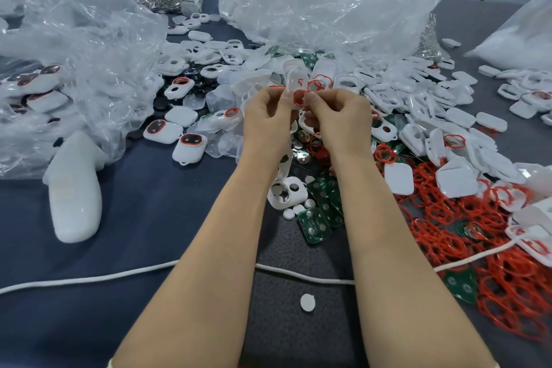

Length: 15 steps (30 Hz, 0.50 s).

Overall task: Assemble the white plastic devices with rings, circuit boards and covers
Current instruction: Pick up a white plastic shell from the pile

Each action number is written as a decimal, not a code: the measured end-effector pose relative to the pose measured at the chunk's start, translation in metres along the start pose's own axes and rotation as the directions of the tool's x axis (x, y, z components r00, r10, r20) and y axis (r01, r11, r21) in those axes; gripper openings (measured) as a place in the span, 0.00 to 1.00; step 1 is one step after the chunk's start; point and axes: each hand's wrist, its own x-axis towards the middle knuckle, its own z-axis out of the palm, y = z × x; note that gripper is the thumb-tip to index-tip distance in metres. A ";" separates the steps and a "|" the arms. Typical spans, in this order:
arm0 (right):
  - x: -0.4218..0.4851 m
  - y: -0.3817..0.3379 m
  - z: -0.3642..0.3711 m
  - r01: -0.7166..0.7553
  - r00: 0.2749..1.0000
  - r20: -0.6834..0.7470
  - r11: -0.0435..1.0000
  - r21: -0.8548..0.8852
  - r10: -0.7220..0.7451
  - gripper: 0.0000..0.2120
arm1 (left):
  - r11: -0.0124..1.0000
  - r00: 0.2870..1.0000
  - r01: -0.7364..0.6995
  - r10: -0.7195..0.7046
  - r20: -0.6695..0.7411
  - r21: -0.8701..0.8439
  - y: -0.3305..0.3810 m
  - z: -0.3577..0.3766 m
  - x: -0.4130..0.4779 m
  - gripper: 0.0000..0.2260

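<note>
Nearest us, a white cord [89, 278] ran across the dark table [149, 218], and our arms hid parts of it. Past it, between green circuit boards [316, 224] and a heap of red rings [493, 263], our left hand [265, 119] was curled around a small white shell [294, 78]. Our right hand [340, 119] pinched a red ring [298, 98] against it, but our fingertips pointed away, so we could not see how ring and shell met. Farther back, crinkly clear bags [328, 9] covered some white pieces.
</note>
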 end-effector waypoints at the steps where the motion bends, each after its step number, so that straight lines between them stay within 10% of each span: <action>1: 0.000 0.000 0.000 -0.001 1.000 0.000 1.000 0.006 0.001 0.03 | 1.000 1.000 0.009 -0.010 -0.006 -0.008 0.000 0.000 0.000 0.06; 15: 0.001 -0.001 0.001 0.067 0.997 -0.039 0.992 -0.108 -0.071 0.06 | 0.999 0.999 -0.008 0.006 0.041 0.034 0.002 0.000 -0.004 0.04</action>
